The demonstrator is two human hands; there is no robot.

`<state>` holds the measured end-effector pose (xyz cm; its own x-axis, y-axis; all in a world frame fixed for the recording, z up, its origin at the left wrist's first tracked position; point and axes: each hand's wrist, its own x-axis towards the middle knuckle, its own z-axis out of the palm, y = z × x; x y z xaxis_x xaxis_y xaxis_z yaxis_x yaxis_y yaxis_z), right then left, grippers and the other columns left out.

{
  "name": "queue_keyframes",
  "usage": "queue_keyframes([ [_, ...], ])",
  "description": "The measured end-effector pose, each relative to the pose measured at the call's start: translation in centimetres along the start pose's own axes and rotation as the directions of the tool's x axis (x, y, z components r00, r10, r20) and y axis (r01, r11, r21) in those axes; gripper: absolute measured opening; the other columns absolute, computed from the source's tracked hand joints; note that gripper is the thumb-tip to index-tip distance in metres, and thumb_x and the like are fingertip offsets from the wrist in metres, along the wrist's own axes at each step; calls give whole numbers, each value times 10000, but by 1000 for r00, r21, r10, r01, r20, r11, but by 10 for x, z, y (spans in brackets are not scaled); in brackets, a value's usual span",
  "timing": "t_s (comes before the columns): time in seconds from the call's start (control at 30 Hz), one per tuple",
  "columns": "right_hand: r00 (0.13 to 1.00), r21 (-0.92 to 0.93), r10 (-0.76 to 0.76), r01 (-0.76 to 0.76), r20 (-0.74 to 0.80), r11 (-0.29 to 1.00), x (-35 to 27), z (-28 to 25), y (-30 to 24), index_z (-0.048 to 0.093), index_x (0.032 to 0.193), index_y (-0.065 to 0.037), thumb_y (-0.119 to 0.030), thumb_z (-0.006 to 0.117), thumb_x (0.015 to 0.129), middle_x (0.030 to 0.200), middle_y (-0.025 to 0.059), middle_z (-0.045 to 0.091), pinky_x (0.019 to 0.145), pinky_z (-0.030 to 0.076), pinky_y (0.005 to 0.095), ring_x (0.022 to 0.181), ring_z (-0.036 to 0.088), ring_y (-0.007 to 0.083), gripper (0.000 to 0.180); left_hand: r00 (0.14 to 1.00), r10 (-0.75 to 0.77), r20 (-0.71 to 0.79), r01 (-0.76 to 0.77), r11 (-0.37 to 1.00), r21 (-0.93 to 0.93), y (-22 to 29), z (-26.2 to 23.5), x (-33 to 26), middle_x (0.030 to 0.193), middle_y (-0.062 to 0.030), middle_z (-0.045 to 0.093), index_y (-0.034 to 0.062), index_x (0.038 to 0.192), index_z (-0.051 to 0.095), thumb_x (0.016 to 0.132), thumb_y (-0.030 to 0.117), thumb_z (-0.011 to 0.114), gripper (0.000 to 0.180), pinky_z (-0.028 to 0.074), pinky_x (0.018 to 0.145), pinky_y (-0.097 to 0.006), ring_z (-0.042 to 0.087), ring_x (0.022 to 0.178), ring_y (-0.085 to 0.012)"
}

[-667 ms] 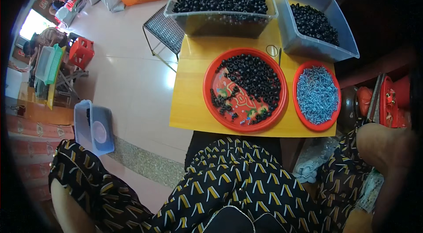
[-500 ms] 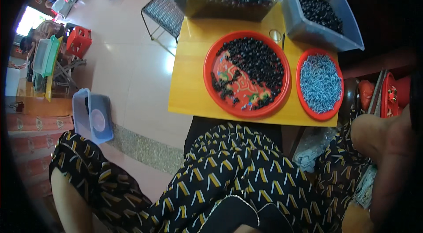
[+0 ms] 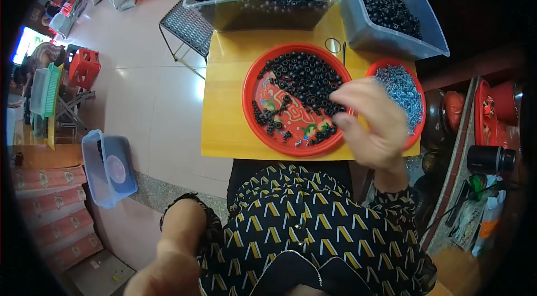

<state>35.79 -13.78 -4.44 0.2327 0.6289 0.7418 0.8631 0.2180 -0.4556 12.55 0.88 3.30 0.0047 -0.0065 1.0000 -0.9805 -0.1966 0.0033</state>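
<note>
My right hand (image 3: 376, 120) hovers over the right rim of a round red tray (image 3: 251, 122). Its fingers are curved, with a gap between thumb and forefinger, and I see nothing held there. Small black ring-like pieces (image 3: 305, 75) with holes lie heaped on the tray's far and right side; a few more are scattered nearer me. Partly behind the hand is a smaller red tray (image 3: 415, 138) full of small silvery-blue screw-like pieces (image 3: 398, 92). Low in the view is my left hand (image 3: 168, 273), away from the table, slightly blurred, its fingers not readable.
Two clear plastic bins, one wide (image 3: 263, 13) and one narrower (image 3: 391, 38), hold more black pieces at the yellow table's (image 3: 224, 100) far side. A blue-grey tub (image 3: 114, 170) stands on the floor at left. A woven stool (image 3: 190, 24) is beyond the table; a shelf with bottles is at right.
My right hand has come from the far right edge to the red tray's right rim. My left arm has swung inward, bringing the left hand into view. The whole view has shifted slightly.
</note>
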Motion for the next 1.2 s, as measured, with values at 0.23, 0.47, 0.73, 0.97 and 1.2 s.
queue_keyframes([
  [0.23,870,-157,348,-311,349,937,-86,54,33,585,795,-24,-7,595,715,766,98,540,695,439,366,750,522,271,83,917,333,-220,-325,943,74,-53,13,-9,989,-62,531,45,979,571,831,243,585,247,394,765,-331,452,1020,-213],
  [0.47,773,-234,335,-245,538,941,-97,69,35,586,756,-42,-66,531,723,811,103,525,746,439,373,836,510,266,69,966,184,-182,-160,977,138,-49,16,-22,984,-33,536,63,1000,562,826,248,576,255,370,730,-306,466,975,-173],
  [0.73,815,-172,336,-288,473,942,-84,67,43,544,806,-6,-12,567,719,818,128,503,721,429,386,815,502,295,90,715,-686,-137,699,695,168,-71,6,-92,814,-100,569,-4,910,586,722,71,632,208,459,637,-327,563,744,-202],
  [0.97,901,33,355,-375,250,927,-60,56,27,523,872,23,64,595,712,858,157,522,682,440,384,778,532,325,180,28,-978,-209,992,2,125,-95,30,-176,848,-118,574,-44,1003,576,837,60,606,198,451,639,-264,547,742,-154],
  [1.2,767,257,588,-641,258,723,-66,57,24,550,911,34,-83,593,859,850,94,562,608,450,250,687,547,136,135,-19,-985,-171,1000,-22,13,-102,27,-186,817,-93,586,-27,951,602,839,44,594,132,450,677,-270,568,776,-155],
])
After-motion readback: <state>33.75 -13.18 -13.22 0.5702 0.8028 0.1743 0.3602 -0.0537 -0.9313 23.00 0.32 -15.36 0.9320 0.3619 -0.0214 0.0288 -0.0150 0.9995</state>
